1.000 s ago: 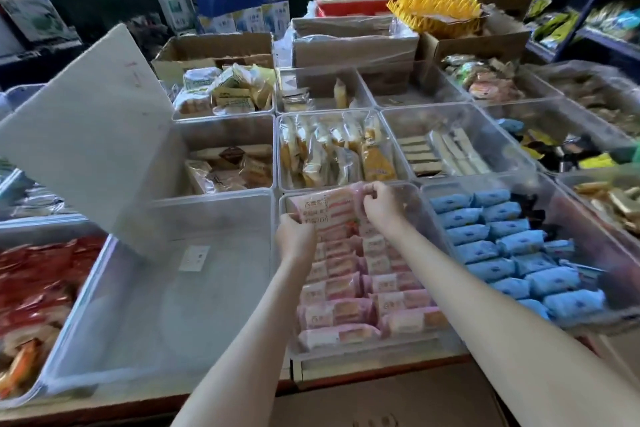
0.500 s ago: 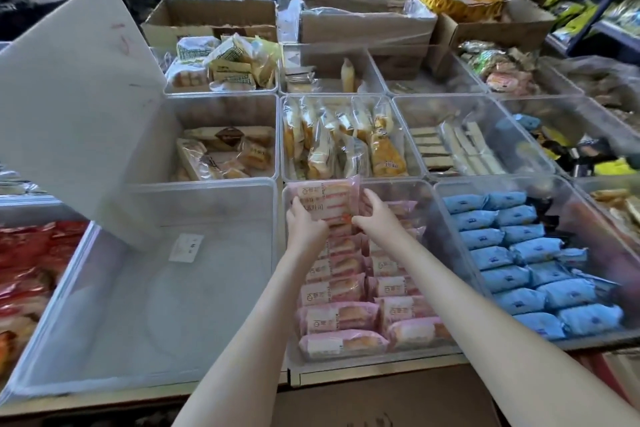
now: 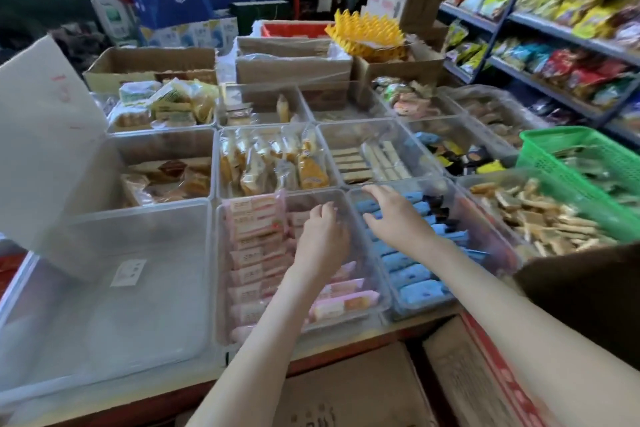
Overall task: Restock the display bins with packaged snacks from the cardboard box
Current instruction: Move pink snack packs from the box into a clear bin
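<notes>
Two rows pink-wrapped snack packs point(image 3: 256, 243) in clear bin point(image 3: 217, 288); left hand point(image 3: 322, 236) loosely curled, empty; right hand point(image 3: 394, 215) flat, empty.

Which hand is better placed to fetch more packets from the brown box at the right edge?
Right, probably. The right hand is open over the blue packets, nearest the brown box. The left hand, also empty, sits over the pink packets, farther from it.

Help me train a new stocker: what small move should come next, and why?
Probably reach to the cardboard box for more pink packets: both the left hand and right hand look empty, and the pink bin has room at its far right.
</notes>
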